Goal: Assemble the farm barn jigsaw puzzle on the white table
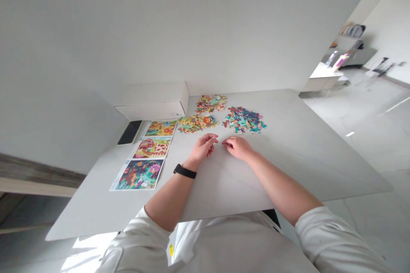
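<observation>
My left hand (204, 145), with a black band on its wrist, is held over the table just in front of the puzzle piles, its thumb and fingers drawn together. Facing it across a small gap, my right hand (238, 146) has its fingers curled downward and closed. Anything inside either hand is too small or hidden to make out. Beyond my right hand lies a heap of teal, blue and purple puzzle pieces (245, 119). A yellow and orange heap of puzzle pieces (197, 123) is nearest my left hand. Behind that sits a third, red, yellow and pale green heap (211, 103).
Three printed puzzle pictures, a lion scene (159, 128), a barn scene (152, 148) and a dark plant scene (140, 175), lie in a column at left. A dark phone (130, 132) rests beside them. A white box (153, 100) stands against the wall on the table (307, 158).
</observation>
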`<state>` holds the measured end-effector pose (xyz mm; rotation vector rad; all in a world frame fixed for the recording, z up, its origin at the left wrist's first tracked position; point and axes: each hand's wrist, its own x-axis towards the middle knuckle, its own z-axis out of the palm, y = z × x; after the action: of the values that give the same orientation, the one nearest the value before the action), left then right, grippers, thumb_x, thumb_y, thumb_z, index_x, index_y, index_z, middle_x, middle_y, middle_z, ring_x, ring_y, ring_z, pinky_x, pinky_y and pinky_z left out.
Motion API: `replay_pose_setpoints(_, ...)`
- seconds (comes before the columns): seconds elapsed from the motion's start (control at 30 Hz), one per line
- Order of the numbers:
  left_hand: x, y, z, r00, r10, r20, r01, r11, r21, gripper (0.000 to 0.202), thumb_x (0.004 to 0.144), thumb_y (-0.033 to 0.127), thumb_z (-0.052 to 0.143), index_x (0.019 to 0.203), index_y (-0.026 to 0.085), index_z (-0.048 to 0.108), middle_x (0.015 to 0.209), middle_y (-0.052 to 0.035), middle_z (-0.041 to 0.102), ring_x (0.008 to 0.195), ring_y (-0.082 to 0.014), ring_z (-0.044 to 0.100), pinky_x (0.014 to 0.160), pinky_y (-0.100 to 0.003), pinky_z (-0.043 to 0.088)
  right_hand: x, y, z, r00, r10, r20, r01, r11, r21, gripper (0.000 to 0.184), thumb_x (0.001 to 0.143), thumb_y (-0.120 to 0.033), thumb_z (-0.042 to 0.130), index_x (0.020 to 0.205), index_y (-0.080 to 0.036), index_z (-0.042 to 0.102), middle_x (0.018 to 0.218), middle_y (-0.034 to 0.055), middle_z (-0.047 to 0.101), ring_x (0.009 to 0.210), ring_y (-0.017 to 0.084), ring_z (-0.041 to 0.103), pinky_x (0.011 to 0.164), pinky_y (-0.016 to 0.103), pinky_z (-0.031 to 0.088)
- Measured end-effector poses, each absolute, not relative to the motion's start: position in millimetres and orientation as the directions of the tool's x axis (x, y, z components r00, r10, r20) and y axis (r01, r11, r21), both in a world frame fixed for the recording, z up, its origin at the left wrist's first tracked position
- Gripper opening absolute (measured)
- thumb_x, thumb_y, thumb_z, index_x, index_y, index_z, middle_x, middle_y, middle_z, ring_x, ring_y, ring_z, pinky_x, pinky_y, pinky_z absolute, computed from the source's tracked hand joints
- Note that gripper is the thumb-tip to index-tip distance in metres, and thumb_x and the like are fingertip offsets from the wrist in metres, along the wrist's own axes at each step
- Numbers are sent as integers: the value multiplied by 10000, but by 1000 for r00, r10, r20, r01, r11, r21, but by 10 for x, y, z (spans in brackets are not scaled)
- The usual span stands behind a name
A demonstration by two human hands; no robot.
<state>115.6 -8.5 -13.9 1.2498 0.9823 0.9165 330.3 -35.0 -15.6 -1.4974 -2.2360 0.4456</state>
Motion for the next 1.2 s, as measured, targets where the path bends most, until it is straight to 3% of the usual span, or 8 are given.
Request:
replay_pose_setpoints(0.23, 1177, -102, -134, 320, 943, -93, -51, 116, 992, 526, 816, 653, 803, 1044, 185, 725, 977, -41, 729, 526, -57, 527, 381, -180, 346, 3485, -249, -229, -226, 930, 289, 776, 351, -524, 275, 979, -172, 670, 1183, -271, 825, 1080, 55, 827, 920, 213, 750, 896, 327, 566)
replay_pose_setpoints(0.4, 1192, -148, -88, 338, 939, -70, -69, 99, 993, 530, 834, 672, 794, 1029, 184, 733, 991, -45, 712, 560, -74, 571, 380, -188, 374, 4053, 34, -186, 178, 912, 368, 873, 26, -486, 299, 990, -221, 639, 1248, -224, 790, 1115, 105, 810, 1076, 291, 722, 1036, 432, 532)
replay_pose_setpoints(0.53, 1195, -177, -55, 347, 935, -75, -84, 111, 990, 520, 832, 657, 803, 1028, 180, 730, 977, -38, 696, 579, -80, 580, 386, -188, 397, 4256, 170, -222, 370, 883, 289, 894, -253, -370, 329, 971, -429, 727, 1216, -225, 808, 1374, 195, 708, 1240, 390, 640, 1036, 524, 501)
replay_pose_setpoints(0.7, 1189, -171, -70, 350, 934, -69, -107, 113, 988, 510, 841, 642, 792, 1033, 175, 725, 975, -41, 687, 595, -87, 588, 390, -184, 405, 4194, 186, -284, 368, 895, 252, 903, -279, -327, 372, 907, -461, 806, 1210, -246, 806, 1396, 199, 671, 1286, 407, 590, 1042, 549, 465)
replay_pose_setpoints(0.87, 1167, -157, -76, 344, 937, -56, -134, 108, 985, 478, 853, 613, 781, 1042, 177, 723, 984, -43, 687, 611, -91, 590, 399, -179, 408, 4235, 192, -286, 394, 873, 286, 843, -220, -490, 211, 879, -395, 790, 1021, -239, 778, 1223, 150, 743, 1172, 347, 650, 1007, 497, 495)
replay_pose_setpoints(0.97, 1144, -155, -63, 358, 934, -18, -161, 81, 984, 452, 880, 595, 761, 1053, 178, 728, 994, -50, 695, 630, -93, 593, 423, -178, 426, 4257, 165, -278, 409, 858, 312, 686, -64, -725, 193, 879, -435, 735, 881, -244, 708, 989, 82, 768, 947, 264, 685, 934, 419, 528)
replay_pose_setpoints(1.07, 1126, -158, -49, 377, 926, 23, -201, 57, 978, 450, 901, 596, 739, 1061, 175, 734, 981, -52, 694, 637, -96, 593, 425, -180, 419, 4167, 89, -234, 451, 860, 240, 313, 99, -945, 313, 806, -539, 767, 877, -253, 663, 852, 16, 729, 776, 198, 648, 800, 348, 540)
replay_pose_setpoints(1.2, 1138, -169, -51, 369, 928, 56, -205, 22, 979, 464, 887, 606, 770, 1055, 176, 721, 949, -37, 690, 603, -81, 565, 414, -177, 389, 3824, -80, -119, 341, 940, 19, -187, 88, -978, 449, 652, -530, 903, 897, -263, 638, 769, -42, 672, 697, 154, 633, 704, 299, 524)
